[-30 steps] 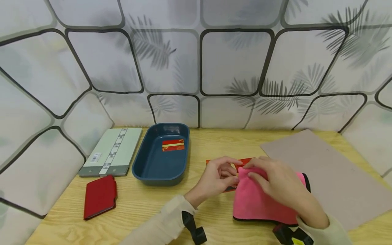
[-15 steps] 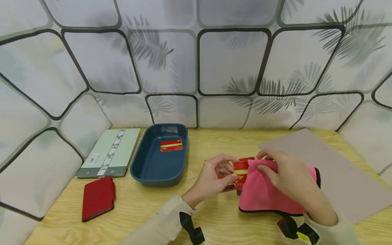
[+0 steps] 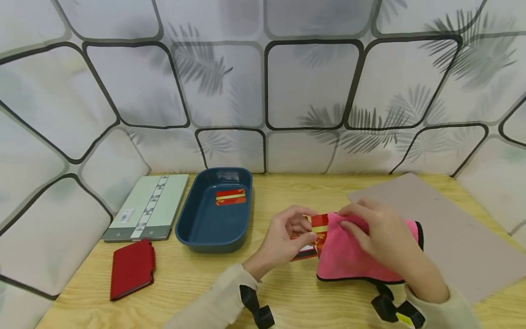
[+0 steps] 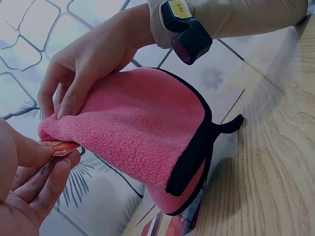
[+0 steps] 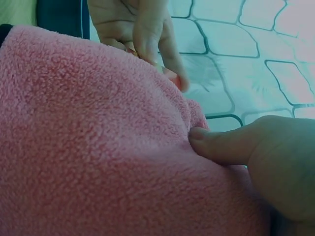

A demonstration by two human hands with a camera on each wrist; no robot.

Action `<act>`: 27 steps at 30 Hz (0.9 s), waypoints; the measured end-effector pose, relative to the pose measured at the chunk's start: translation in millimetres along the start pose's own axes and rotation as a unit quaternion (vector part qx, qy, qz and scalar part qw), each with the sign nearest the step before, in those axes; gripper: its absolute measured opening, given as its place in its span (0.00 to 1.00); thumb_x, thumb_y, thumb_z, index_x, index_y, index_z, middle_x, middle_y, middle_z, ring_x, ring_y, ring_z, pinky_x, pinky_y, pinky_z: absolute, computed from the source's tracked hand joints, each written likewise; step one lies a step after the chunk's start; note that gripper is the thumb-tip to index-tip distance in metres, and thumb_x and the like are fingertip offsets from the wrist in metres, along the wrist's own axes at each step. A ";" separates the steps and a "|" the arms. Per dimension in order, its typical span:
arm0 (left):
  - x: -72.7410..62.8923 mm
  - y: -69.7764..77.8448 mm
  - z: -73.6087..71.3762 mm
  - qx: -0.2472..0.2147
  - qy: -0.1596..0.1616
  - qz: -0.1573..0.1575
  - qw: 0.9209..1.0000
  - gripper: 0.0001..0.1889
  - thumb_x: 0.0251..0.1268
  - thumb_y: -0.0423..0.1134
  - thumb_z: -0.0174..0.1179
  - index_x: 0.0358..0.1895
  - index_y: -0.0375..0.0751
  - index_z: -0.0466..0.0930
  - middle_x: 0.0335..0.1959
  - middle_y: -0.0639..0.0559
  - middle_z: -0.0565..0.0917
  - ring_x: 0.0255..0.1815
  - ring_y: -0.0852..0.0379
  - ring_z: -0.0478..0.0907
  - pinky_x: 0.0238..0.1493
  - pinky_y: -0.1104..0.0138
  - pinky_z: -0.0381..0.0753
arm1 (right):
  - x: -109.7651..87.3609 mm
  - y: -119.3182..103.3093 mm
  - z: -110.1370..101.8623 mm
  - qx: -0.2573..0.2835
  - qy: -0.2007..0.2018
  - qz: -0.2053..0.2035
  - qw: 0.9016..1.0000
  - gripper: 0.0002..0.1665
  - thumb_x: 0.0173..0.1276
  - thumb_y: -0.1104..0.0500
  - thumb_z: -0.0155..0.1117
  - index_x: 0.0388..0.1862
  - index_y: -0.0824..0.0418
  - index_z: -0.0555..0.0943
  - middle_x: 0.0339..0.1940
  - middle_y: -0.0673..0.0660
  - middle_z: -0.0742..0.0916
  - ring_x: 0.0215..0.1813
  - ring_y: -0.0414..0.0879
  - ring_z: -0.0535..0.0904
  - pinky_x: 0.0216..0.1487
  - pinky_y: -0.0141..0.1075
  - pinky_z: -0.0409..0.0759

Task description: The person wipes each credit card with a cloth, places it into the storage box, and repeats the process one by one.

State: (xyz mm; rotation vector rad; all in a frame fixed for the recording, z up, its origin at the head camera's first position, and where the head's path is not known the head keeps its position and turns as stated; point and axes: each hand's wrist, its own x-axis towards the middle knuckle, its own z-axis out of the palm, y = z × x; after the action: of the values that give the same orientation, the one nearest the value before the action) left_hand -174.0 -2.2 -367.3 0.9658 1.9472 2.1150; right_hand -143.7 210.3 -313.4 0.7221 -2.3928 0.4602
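Observation:
My left hand (image 3: 283,235) pinches the left edge of a red card with a gold stripe (image 3: 319,225) between thumb and fingers. A pink fleecy cloth (image 3: 349,262) with black edging hangs over the card's right part and hides it. My right hand (image 3: 380,237) grips the cloth's upper edge, its thumb in front. In the left wrist view only a small corner of the card (image 4: 65,148) shows between the left fingers and the cloth (image 4: 142,118). The right thumb (image 5: 221,143) presses into the fleece in the right wrist view. Another red card (image 3: 305,253) lies on the table behind the hands, partly hidden.
A dark blue tray (image 3: 193,228) holds a red and gold card (image 3: 230,197). To its left lie a pale green folder (image 3: 154,196) and a red notebook (image 3: 132,269). A grey-brown sheet (image 3: 448,237) covers the table's right side.
The cloth in my right hand has slid right along the card, baring more of its red and gold face, then come slightly back left. My left hand keeps its pinch.

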 end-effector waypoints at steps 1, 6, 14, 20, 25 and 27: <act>0.3 -0.3 0.0 0.000 -0.002 0.000 1.000 0.19 0.59 0.19 0.58 0.55 0.28 0.73 0.33 0.29 0.75 0.29 0.69 0.79 0.38 0.72 0.83 | -0.2 -0.7 0.8 0.003 0.000 -0.004 1.000 0.16 0.44 0.63 0.79 0.33 0.52 0.85 0.27 0.45 0.80 0.28 0.42 0.77 0.28 0.38 0.77; 1.0 -1.2 0.0 0.002 0.002 0.000 1.000 0.20 0.59 0.19 0.58 0.55 0.28 0.74 0.34 0.28 0.75 0.30 0.69 0.78 0.36 0.74 0.81 | -0.4 -5.6 6.2 0.019 0.012 -0.021 1.000 0.17 0.43 0.64 0.79 0.33 0.53 0.85 0.27 0.46 0.79 0.27 0.39 0.75 0.28 0.33 0.75; 2.2 -3.0 1.5 -0.019 0.004 -0.003 1.000 0.20 0.59 0.18 0.55 0.57 0.25 0.74 0.37 0.24 0.80 0.31 0.68 0.80 0.37 0.68 0.85 | 0.2 -18.8 13.7 0.020 0.031 -0.024 0.999 0.14 0.45 0.65 0.78 0.31 0.52 0.86 0.25 0.43 0.79 0.24 0.35 0.73 0.24 0.28 0.72; -0.1 -4.3 0.2 0.000 0.005 -0.008 1.000 0.20 0.58 0.18 0.56 0.55 0.27 0.76 0.35 0.27 0.79 0.30 0.68 0.80 0.35 0.70 0.84 | -1.6 -21.7 16.1 0.016 0.036 0.012 0.999 0.13 0.45 0.62 0.79 0.31 0.53 0.86 0.24 0.44 0.81 0.25 0.40 0.76 0.26 0.34 0.77; -0.3 -1.1 -1.1 -0.003 -0.002 -0.025 1.000 0.20 0.58 0.18 0.56 0.56 0.27 0.74 0.35 0.27 0.77 0.31 0.69 0.79 0.36 0.72 0.83 | -1.4 -18.6 9.2 0.018 0.017 0.064 0.998 0.12 0.48 0.63 0.77 0.33 0.53 0.86 0.30 0.47 0.86 0.35 0.48 0.84 0.34 0.46 0.82; 1.2 0.0 -1.0 -0.005 0.000 -0.029 1.000 0.20 0.59 0.18 0.56 0.56 0.27 0.73 0.36 0.27 0.76 0.31 0.68 0.78 0.36 0.73 0.82 | -0.7 -14.5 5.3 0.011 0.020 0.073 0.997 0.12 0.49 0.63 0.77 0.33 0.53 0.86 0.31 0.49 0.87 0.36 0.49 0.84 0.35 0.48 0.81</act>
State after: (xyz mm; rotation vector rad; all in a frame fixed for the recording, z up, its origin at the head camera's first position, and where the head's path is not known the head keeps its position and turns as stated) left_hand -175.5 -2.5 -366.8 0.8980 1.9377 2.0913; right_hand -137.0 196.5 -315.7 0.5433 -2.4159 0.5558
